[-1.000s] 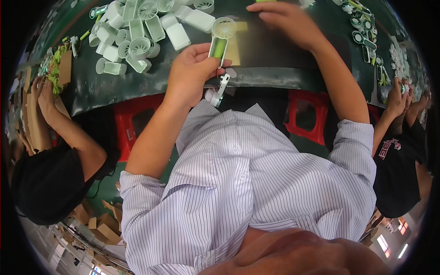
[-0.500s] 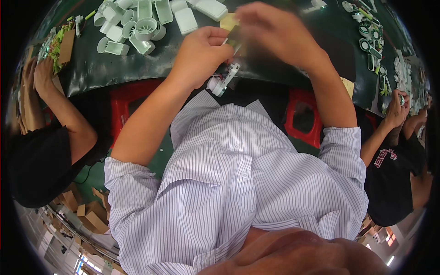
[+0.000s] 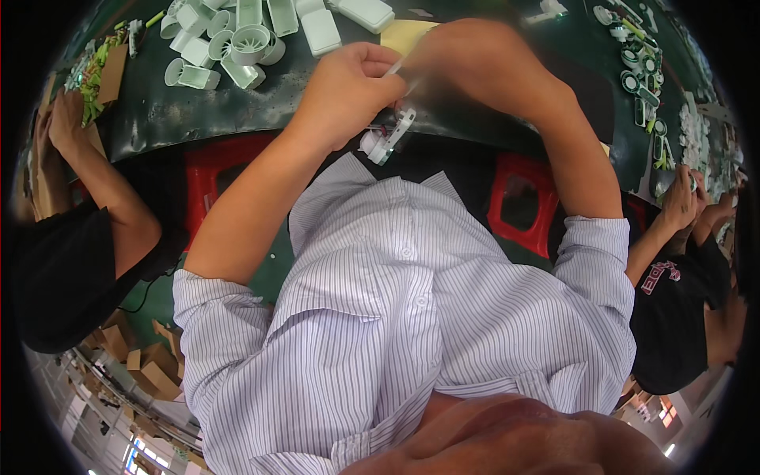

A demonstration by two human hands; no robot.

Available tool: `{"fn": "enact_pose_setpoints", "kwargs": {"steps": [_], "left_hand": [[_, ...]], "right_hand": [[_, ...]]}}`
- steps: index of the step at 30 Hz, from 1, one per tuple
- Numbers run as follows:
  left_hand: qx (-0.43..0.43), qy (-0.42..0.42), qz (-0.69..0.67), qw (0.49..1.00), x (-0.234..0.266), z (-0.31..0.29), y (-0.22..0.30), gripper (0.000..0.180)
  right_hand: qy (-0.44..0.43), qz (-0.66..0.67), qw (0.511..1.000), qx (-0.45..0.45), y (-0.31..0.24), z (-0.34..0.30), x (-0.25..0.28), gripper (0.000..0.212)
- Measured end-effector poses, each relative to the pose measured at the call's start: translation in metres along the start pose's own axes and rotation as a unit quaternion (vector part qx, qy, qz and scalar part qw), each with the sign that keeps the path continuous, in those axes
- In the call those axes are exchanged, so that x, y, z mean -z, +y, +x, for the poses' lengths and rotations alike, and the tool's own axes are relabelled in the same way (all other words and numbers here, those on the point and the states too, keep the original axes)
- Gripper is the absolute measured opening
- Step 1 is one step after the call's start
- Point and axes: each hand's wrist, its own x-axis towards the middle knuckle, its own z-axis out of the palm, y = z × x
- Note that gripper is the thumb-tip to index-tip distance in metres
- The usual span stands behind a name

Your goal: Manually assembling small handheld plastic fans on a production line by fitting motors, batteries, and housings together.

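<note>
My left hand (image 3: 348,85) is closed, thumb and fingertips pinched on a thin whitish strip (image 3: 395,68). Just below these fingers hangs a small white plastic part (image 3: 388,138) with a rounded end, beyond the table's near edge; what joins it to the hand is hard to make out. My right hand (image 3: 475,67) is bent in at the wrist beside the left one, its fingertips close to the strip. Motion blur smears those fingers, so their grip does not show. Behind the hands lies a yellow sheet (image 3: 402,33).
Pale green cups and boxes (image 3: 251,45) are heaped at the back left of the dark green table (image 3: 150,119). White cases (image 3: 319,33) lie beside them. White-and-green parts (image 3: 640,79) spread along the right. Co-workers' hands (image 3: 70,119) show at both sides. Red stools (image 3: 522,202) stand below the edge.
My right hand has come down and closer to the left fingers, uncovering more of the yellow sheet. The left hand has barely moved, and the white part still hangs beneath it.
</note>
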Motion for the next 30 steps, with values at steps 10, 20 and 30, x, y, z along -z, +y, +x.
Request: {"fn": "enact_pose_setpoints", "kwargs": {"steps": [10, 20, 30], "left_hand": [[-0.003, 0.009, -0.005, 1.000, -0.001, 0.005, -0.004, 0.034], [-0.043, 0.020, 0.042, 0.998, -0.005, 0.002, -0.007, 0.032], [-0.048, 0.025, 0.056, 0.997, -0.005, 0.001, -0.013, 0.032]], "right_hand": [[-0.123, -0.054, 0.984, -0.121, -0.027, 0.018, 0.005, 0.023], [-0.146, -0.150, 0.976, -0.065, -0.036, 0.032, 0.021, 0.010], [-0.118, -0.198, 0.954, -0.190, -0.027, 0.030, 0.018, 0.041]]}}
